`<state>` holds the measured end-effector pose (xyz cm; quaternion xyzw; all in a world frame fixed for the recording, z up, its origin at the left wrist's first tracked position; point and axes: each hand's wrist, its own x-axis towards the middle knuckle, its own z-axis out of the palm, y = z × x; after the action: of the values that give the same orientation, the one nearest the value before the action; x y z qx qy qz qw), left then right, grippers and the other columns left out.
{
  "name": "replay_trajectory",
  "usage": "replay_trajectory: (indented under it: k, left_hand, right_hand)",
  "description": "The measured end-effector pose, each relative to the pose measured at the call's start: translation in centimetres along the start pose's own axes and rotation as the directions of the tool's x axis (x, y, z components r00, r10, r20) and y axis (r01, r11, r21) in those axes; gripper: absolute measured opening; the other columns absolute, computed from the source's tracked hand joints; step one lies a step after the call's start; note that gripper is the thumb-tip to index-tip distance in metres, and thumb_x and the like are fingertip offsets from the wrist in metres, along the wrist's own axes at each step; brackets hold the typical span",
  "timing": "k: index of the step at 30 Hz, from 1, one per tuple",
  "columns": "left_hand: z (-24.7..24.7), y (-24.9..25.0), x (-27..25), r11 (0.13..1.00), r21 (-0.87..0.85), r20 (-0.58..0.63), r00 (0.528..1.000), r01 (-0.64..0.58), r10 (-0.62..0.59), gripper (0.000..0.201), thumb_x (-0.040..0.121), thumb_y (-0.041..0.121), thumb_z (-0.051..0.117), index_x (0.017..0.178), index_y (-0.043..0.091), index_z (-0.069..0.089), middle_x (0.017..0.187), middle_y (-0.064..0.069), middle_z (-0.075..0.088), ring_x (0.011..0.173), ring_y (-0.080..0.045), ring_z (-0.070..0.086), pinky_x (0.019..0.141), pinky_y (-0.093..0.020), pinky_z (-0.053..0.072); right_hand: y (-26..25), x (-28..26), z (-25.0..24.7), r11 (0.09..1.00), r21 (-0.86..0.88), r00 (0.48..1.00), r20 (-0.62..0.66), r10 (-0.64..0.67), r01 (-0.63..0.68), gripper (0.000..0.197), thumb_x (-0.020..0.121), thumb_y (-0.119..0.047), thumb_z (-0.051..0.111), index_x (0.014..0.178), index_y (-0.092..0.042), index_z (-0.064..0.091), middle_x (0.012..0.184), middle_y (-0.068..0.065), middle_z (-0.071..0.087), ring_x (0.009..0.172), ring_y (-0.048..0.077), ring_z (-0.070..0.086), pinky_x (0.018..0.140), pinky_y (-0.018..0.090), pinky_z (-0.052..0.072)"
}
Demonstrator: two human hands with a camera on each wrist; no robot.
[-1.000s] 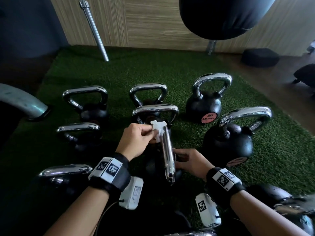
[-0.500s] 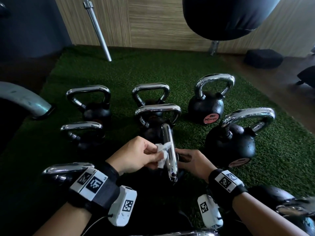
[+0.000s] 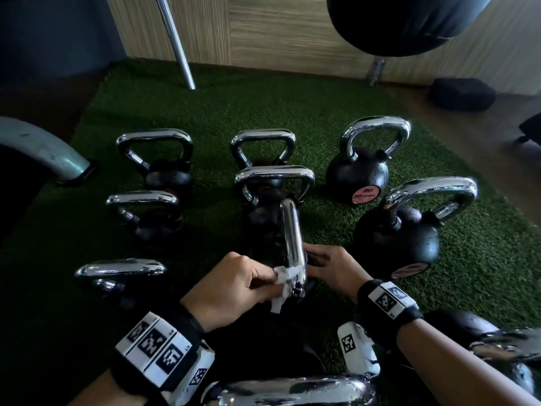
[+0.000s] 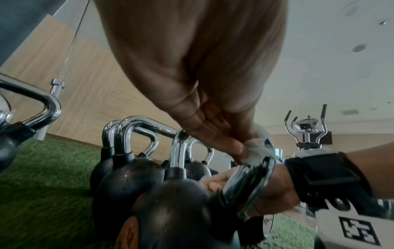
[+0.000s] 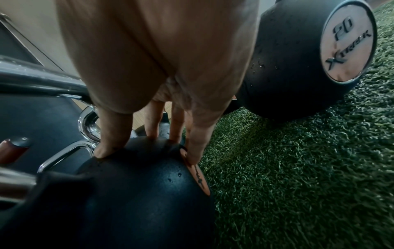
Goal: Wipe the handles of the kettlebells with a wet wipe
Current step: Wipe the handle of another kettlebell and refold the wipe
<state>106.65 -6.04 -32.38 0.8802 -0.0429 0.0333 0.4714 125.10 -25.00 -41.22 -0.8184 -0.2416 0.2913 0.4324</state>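
Left hand [image 3: 231, 288] pinching white wet wipe [image 3: 285, 281] against chrome kettlebell handle [image 3: 292, 244] (near end), right hand [image 3: 333, 269] fingers [image 5: 194, 134] spread on the kettlebell body [image 5: 138, 185], green turf [image 3: 292, 106].

Head view: high, looking forward and down over both hands to the turf [image 3: 483, 273] | Left wrist: low, close along the fingers, facing the wood wall [image 4: 102, 94] | Right wrist: close, angled down | All three share the tilted kettlebell [image 3: 289, 230].
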Motion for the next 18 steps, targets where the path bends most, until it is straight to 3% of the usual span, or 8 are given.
replay_trajectory:
  k: [3, 6, 9, 12, 15, 18]
  left_hand:
    - [1.1, -1.0, -0.7, 1.0, -0.005, -0.05, 0.999, -0.004, 0.004, 0.008, 0.088, 0.025, 0.079, 0.092, 0.019, 0.082, 0.087, 0.021, 0.076, 0.082, 0.009, 0.07, 0.076, -0.013, 0.051]
    - [2.0, -2.1, -0.5, 0.992, 0.124, -0.003, 1.0, -0.024, 0.024, 0.016, 0.093, 0.031, 0.073, 0.086, 0.018, 0.079, 0.077, 0.021, 0.066, 0.076, 0.009, 0.064, 0.072, -0.007, 0.042]
    - [3.0, -3.1, -0.3, 0.953, 0.302, 0.027, 0.999, 0.014, -0.023, 0.024, 0.096, 0.038, 0.063, 0.087, 0.018, 0.073, 0.08, 0.006, 0.066, 0.079, -0.007, 0.062, 0.072, -0.018, 0.04]
    - [3.2, -3.3, -0.4, 0.963, 0.268, -0.002, 0.999, 0.033, -0.033, 0.02, 0.096, 0.039, 0.063, 0.093, 0.021, 0.072, 0.082, 0.003, 0.068, 0.08, -0.009, 0.064, 0.073, -0.026, 0.048]
    - [1.8, -2.8, -0.3, 0.974, 0.178, -0.036, 0.99, 0.143, -0.138, 0.017, 0.093, 0.037, 0.072, 0.085, 0.022, 0.075, 0.072, 0.011, 0.067, 0.07, 0.0, 0.063, 0.066, -0.016, 0.043]
    - [-0.4, -1.5, 0.1, 0.979, 0.083, -0.156, 0.972, 0.188, -0.173, 0.019, 0.089, 0.034, 0.077, 0.072, 0.026, 0.074, 0.063, 0.018, 0.067, 0.061, 0.007, 0.06, 0.059, -0.01, 0.038]
  right_hand:
    - [0.2, -0.1, 0.0, 1.0, 0.013, 1.0, 0.005, -0.013, 0.013, 0.094, 0.045, -0.086, 0.078, 0.129, -0.045, 0.066, 0.129, -0.016, 0.069, 0.121, 0.002, 0.063, 0.108, 0.037, 0.051]
    - [0.7, 0.2, 0.0, 0.998, 0.067, 1.0, 0.01, -0.014, 0.013, 0.089, 0.047, -0.081, 0.083, 0.128, -0.046, 0.066, 0.133, -0.015, 0.067, 0.125, 0.006, 0.061, 0.11, 0.042, 0.049]
    - [0.8, 0.3, 0.0, 0.998, 0.057, 1.0, 0.012, -0.009, 0.009, 0.089, 0.046, -0.08, 0.084, 0.127, -0.046, 0.066, 0.133, -0.015, 0.067, 0.125, 0.005, 0.061, 0.11, 0.042, 0.049]
    - [0.7, 0.2, -0.1, 1.0, 0.002, 1.0, 0.02, -0.003, 0.003, 0.088, 0.048, -0.082, 0.082, 0.127, -0.049, 0.066, 0.131, -0.016, 0.068, 0.123, 0.005, 0.062, 0.109, 0.041, 0.05]
    - [-0.7, -0.4, -0.7, 0.984, -0.177, 0.999, -0.03, -0.011, 0.005, 0.079, 0.055, -0.084, 0.076, 0.125, -0.048, 0.067, 0.12, -0.018, 0.072, 0.11, 0.002, 0.067, 0.102, 0.035, 0.054]
    - [-4.7, -2.3, -2.1, 0.968, -0.243, 0.96, -0.249, -0.13, 0.068, 0.04, 0.079, -0.043, 0.084, 0.117, -0.035, 0.075, 0.106, -0.011, 0.076, 0.085, 0.002, 0.068, 0.082, 0.016, 0.054]
